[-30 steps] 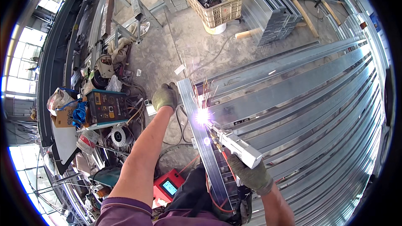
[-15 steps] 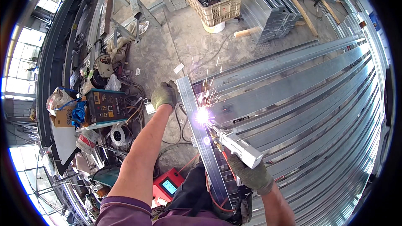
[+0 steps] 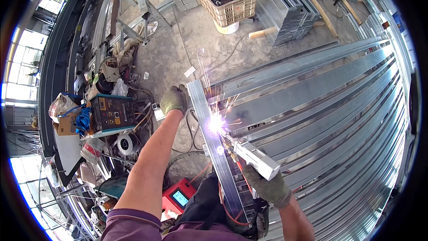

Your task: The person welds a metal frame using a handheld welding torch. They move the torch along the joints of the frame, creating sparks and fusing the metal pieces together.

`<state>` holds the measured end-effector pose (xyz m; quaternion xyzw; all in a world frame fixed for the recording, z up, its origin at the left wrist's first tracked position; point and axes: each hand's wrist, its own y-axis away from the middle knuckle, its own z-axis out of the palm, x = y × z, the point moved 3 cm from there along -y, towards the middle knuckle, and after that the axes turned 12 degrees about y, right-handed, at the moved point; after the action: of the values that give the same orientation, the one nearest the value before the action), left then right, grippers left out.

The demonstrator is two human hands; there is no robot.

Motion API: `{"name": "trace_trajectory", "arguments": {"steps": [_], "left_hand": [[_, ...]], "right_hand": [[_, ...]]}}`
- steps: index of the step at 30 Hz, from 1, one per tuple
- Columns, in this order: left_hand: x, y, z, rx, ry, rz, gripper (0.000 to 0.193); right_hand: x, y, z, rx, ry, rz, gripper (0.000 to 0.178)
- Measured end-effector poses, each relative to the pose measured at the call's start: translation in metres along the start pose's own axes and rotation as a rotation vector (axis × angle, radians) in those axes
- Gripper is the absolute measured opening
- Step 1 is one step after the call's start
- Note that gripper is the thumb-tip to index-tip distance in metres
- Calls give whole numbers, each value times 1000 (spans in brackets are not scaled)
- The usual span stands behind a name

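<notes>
Biggest first: parallel metal profiles fill the right side of my feed. A flat metal crossbar runs along their left ends, slanting toward the body. Beige crate up top, dark offcuts inside. Dark control box, left, cluttered around. Silver welding torch, right of the crossbar, nose aimed at its right edge. My right hand, gloved, is closed round the torch's rear. My left hand, gloved, is just beside the crossbar's far end, fingers bent; can't tell if it grips or touches. Red unit, lit screen, low by the legs. White spool below the control box. Smallest: white-violet glare at the torch nose, sparks flying up.
</notes>
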<state>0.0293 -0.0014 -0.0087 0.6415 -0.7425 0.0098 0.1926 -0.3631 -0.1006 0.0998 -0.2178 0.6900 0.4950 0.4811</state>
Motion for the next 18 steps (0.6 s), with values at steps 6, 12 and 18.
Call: {"name": "trace_trajectory", "arguments": {"steps": [6, 12, 18], "left_hand": [[0, 0, -1, -2, -2, -14, 57], [2, 1, -2, -12, -8, -28, 58], [-2, -1, 1, 2, -18, 19, 60]], "right_hand": [[-6, 3, -3, -63, 58, 47, 37], [-8, 4, -4, -57, 37, 68, 34], [-4, 7, -2, -49, -16, 72, 36]]}}
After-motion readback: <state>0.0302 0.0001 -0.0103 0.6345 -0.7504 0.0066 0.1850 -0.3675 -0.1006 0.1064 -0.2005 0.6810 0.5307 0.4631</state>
